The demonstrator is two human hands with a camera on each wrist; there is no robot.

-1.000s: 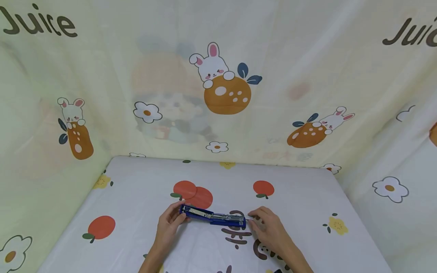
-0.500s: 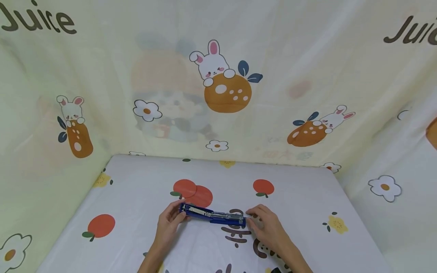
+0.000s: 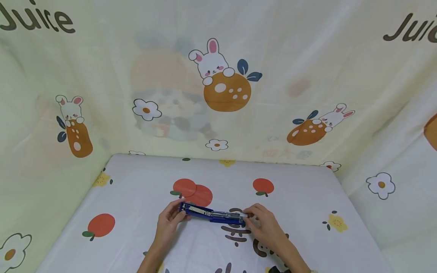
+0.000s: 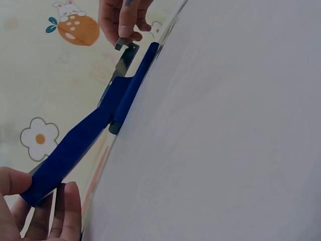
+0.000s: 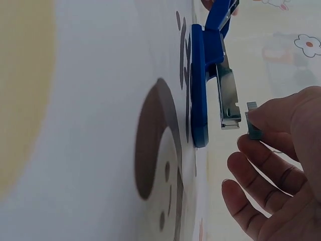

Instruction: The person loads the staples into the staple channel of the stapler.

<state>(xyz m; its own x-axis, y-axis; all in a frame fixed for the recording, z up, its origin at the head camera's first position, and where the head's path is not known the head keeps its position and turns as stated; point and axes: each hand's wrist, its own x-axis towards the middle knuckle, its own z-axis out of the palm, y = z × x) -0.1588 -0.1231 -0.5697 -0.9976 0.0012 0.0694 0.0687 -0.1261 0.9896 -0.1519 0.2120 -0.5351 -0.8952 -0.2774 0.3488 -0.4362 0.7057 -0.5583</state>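
A blue stapler with its top swung open stands on the table, its metal magazine exposed. My left hand grips the end of the raised top arm, thumb on one side and fingers on the other. At the other end, my right hand pinches a short strip of staples between thumb and index finger. In the right wrist view the strip is held just off the magazine's front end, with a small gap between them. The right hand's other fingers are loosely bent.
A white cloth printed with fruit and flowers covers the table. Printed curtains hang at the back and both sides. Part of a black object shows at the bottom edge, near the right forearm.
My right hand has shifted slightly left and up, bringing the strip of staples over the stapler's front end. The left hand keeps its grip, and the stapler stays in place.
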